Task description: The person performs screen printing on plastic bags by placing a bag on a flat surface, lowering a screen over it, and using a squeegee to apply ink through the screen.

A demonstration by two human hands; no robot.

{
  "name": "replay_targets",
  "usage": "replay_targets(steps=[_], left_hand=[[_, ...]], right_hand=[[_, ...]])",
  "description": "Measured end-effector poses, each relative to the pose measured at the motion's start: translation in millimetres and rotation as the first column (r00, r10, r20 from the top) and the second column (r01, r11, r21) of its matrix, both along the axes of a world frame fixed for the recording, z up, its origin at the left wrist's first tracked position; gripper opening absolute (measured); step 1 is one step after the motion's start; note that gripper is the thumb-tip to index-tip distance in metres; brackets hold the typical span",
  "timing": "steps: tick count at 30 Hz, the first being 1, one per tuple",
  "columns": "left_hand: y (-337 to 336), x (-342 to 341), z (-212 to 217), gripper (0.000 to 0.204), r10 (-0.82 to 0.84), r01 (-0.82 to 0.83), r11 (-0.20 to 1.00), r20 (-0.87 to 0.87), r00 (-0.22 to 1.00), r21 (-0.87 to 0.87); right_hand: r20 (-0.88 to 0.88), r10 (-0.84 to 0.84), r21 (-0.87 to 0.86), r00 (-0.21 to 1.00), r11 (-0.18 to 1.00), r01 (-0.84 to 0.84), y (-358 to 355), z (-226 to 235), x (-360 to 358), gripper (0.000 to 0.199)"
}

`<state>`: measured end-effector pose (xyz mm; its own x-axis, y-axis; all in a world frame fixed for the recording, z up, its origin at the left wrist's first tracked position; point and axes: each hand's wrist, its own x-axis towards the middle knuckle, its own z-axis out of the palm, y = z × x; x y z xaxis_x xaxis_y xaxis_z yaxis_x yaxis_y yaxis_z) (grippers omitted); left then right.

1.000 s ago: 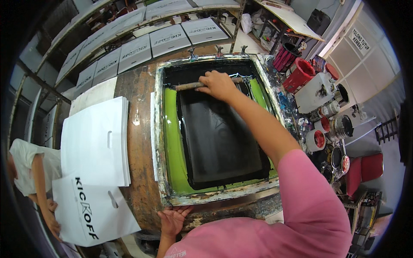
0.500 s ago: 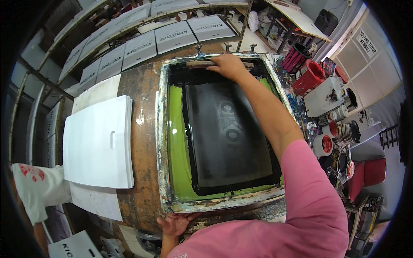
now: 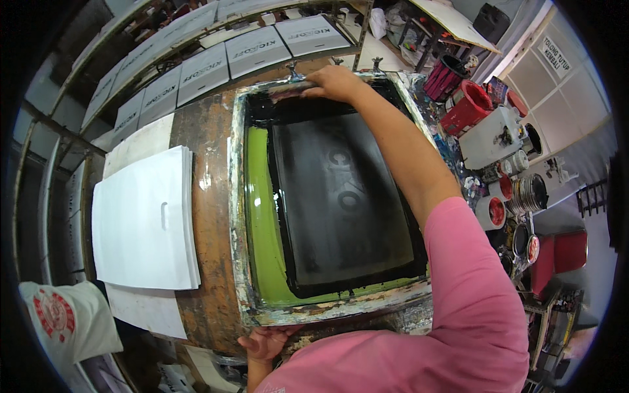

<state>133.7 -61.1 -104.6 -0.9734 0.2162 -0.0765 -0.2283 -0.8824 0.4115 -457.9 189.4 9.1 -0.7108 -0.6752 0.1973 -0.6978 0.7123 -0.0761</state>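
Observation:
A screen-printing frame (image 3: 240, 216) with a paint-crusted wooden border lies before me on the workbench. Its mesh (image 3: 341, 196) is coated in black ink, with green showing along the left and near sides. At the far end, my right hand (image 3: 335, 84) is closed over the wooden handle of a squeegee (image 3: 286, 93); its blade is hidden. My right arm crosses above the mesh. By the near border, my left hand (image 3: 263, 342) is palm up, thumb spread, fingers reaching to the frame's underside; the fingertips are partly hidden.
On the brown bench (image 3: 209, 173), a stack of white bags with handle slots (image 3: 141, 219) lies left of the frame. Printed white bags (image 3: 203, 73) fill racks beyond. Ink tubs and a red bucket (image 3: 466, 107) crowd the right side. A co-worker's white shirt (image 3: 72, 318) shows at lower left.
My right hand has shifted slightly left along the far border, still on the squeegee. The co-worker's shirt has moved, showing more of its red print. The whole view has shifted a little.

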Motion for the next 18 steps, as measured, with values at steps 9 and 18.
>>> replay_targets(steps=[9, 18], left_hand=[[0, -2, -2, 0.097, -0.014, 0.012, 0.999, -0.044, 0.999, -0.053], [-1, -4, -12, 0.090, -0.024, 0.027, 1.000, -0.192, 0.981, 0.014]], right_hand=[[-0.046, -0.083, -0.064, 0.995, 0.995, 0.080, 63, -3, 9, 0.053], [-0.028, -0.092, -0.088, 0.995, 0.992, 0.089, 22, 10, 36, 0.050]])
